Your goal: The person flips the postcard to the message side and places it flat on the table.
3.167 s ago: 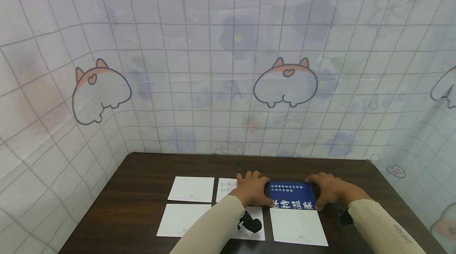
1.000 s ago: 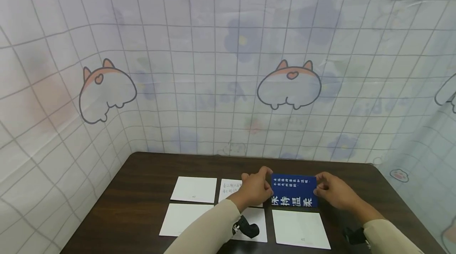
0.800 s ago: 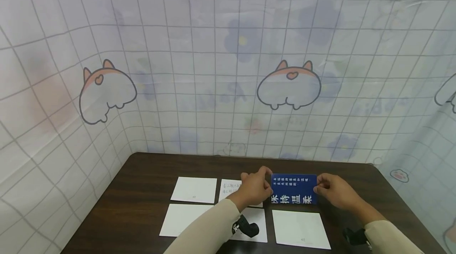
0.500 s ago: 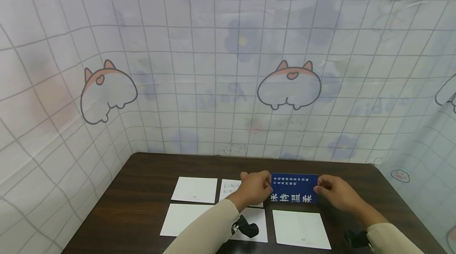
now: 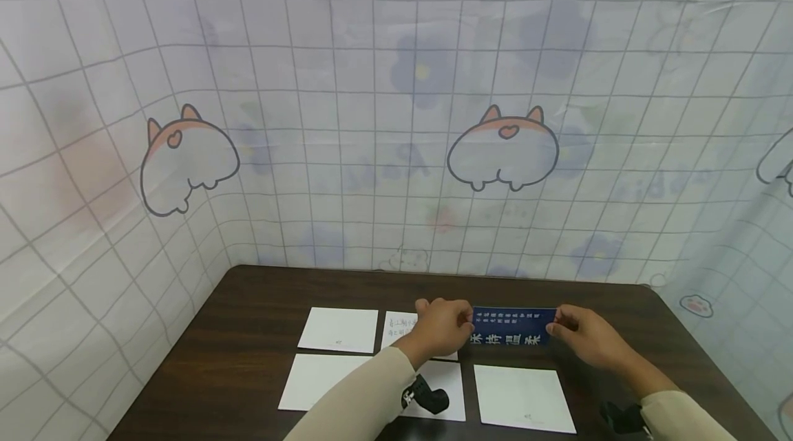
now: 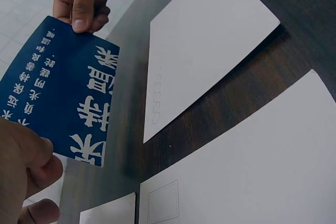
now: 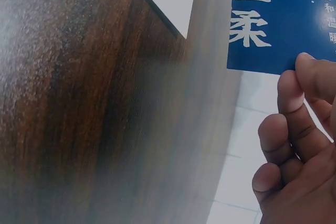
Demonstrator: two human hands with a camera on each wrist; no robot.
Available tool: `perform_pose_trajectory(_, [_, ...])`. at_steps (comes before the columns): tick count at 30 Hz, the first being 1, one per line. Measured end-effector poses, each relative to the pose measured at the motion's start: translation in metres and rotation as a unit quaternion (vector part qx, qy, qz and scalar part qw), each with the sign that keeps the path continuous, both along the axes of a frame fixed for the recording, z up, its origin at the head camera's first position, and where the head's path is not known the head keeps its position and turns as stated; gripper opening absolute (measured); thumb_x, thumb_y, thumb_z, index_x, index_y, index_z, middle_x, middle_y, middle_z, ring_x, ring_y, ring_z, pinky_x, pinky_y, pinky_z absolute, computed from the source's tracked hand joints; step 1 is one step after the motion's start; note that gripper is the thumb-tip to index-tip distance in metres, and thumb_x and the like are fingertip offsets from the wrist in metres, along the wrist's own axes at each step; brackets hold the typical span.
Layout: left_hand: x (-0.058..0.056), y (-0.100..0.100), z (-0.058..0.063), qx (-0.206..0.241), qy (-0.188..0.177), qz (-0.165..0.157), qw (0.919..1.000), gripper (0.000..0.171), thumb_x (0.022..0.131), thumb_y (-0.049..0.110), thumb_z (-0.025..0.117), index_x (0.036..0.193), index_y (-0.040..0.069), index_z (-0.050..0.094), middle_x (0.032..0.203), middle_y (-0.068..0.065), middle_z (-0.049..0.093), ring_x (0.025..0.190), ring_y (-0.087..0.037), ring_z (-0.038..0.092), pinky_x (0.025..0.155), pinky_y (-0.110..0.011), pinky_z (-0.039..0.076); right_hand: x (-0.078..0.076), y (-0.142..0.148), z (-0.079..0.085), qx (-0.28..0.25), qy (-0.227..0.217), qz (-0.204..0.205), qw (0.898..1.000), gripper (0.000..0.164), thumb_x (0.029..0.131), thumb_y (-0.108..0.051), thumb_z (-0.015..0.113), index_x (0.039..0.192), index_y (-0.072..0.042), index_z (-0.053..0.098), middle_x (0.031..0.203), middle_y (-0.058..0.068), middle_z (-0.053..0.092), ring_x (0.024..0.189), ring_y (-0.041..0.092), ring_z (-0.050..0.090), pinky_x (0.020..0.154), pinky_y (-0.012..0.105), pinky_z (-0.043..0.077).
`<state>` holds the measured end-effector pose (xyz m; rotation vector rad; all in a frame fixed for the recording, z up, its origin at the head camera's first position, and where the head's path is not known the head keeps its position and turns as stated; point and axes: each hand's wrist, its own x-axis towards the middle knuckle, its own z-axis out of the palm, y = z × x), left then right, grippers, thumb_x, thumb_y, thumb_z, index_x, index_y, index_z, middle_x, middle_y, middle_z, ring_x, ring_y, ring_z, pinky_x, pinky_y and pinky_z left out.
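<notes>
A blue postcard [image 5: 511, 325] with white Chinese lettering is held up off the far part of the table, between both hands. My left hand [image 5: 441, 325] pinches its left edge between thumb and fingers. At the opposite edge, my right hand [image 5: 585, 334] pinches it with thumb and forefinger, the other fingers curled in the right wrist view. The left wrist view shows the blue postcard [image 6: 63, 87] face on, lettering sideways. Just nearer than it lies a white card [image 5: 525, 396]. Another white card [image 5: 442, 386] sits partly under my left forearm.
On the dark wood table [image 5: 260, 303], more white cards lie in two rows: a back left card [image 5: 339, 329], a front left card [image 5: 319, 379] and a card with handwriting [image 5: 398, 325] partly behind the left hand. A gridded cloth [image 5: 372, 207] hangs behind the table.
The blue postcard was lying on the table between spread hands; both hands now pinch its edges and it is lifted. Over the last half second it has tilted, looking shorter in the head view.
</notes>
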<state>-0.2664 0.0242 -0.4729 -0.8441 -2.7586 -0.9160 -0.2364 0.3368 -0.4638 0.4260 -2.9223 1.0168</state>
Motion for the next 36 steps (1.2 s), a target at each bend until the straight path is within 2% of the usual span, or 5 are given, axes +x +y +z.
perform_pose_trajectory(5, [-0.0012, -0.0002, -0.0001, 0.006, -0.001, 0.002, 1.0000, 0.013, 0.095, 0.019, 0.067, 0.085, 0.023, 0.060, 0.071, 0.020, 0.056, 0.074, -0.007, 0.045, 0.082, -0.043, 0.023, 0.0015, -0.0013, 0.0020, -0.006, -0.010, -0.002, 1.000, 0.025, 0.104, -0.033, 0.062, 0.091, -0.014, 0.055, 0.084, 0.001, 0.061, 0.064, 0.016, 0.048, 0.054, 0.032, 0.037])
perform_pose_trajectory(10, [-0.0025, -0.0002, -0.0009, 0.021, 0.000, -0.003, 0.9998, 0.007, 0.094, 0.018, 0.068, 0.089, 0.021, 0.064, 0.075, 0.020, 0.061, 0.078, -0.003, 0.050, 0.083, -0.043, 0.023, 0.0033, -0.0010, 0.0026, -0.006, -0.013, -0.010, 1.000, 0.015, 0.103, -0.028, 0.065, 0.099, -0.013, 0.064, 0.100, -0.001, 0.071, 0.085, 0.020, 0.062, 0.064, 0.037, 0.045])
perform_pose_trajectory(15, [-0.0028, -0.0006, -0.0027, 0.027, 0.013, -0.002, 0.9995, 0.010, 0.092, 0.015, 0.069, 0.086, 0.023, 0.067, 0.075, 0.022, 0.063, 0.080, -0.001, 0.052, 0.085, -0.043, 0.024, 0.0038, 0.0007, -0.0003, -0.006, -0.016, -0.012, 1.000, 0.009, 0.099, -0.020, 0.070, 0.106, -0.015, 0.071, 0.100, -0.004, 0.071, 0.094, 0.020, 0.065, 0.073, 0.039, 0.051])
perform_pose_trajectory(22, [-0.0008, -0.0008, -0.0022, 0.031, 0.012, 0.002, 0.9994, 0.014, 0.091, 0.013, 0.067, 0.084, 0.025, 0.070, 0.071, 0.025, 0.061, 0.085, -0.002, 0.052, 0.087, -0.045, 0.025, 0.0044, 0.0032, -0.0049, -0.020, -0.020, 0.001, 1.000, 0.018, 0.094, -0.004, 0.071, 0.110, -0.012, 0.074, 0.110, 0.004, 0.071, 0.100, 0.026, 0.066, 0.073, 0.032, 0.055])
perform_pose_trajectory(36, [0.0000, -0.0018, -0.0016, 0.040, -0.026, -0.007, 0.9989, 0.015, 0.100, 0.027, 0.062, 0.095, 0.022, 0.075, 0.072, 0.025, 0.061, 0.091, -0.005, 0.054, 0.089, -0.048, 0.023, 0.0056, 0.0043, -0.0047, -0.013, -0.006, 0.001, 1.000, 0.016, 0.101, -0.013, 0.065, 0.112, -0.012, 0.076, 0.119, 0.009, 0.071, 0.106, 0.028, 0.066, 0.078, 0.038, 0.055])
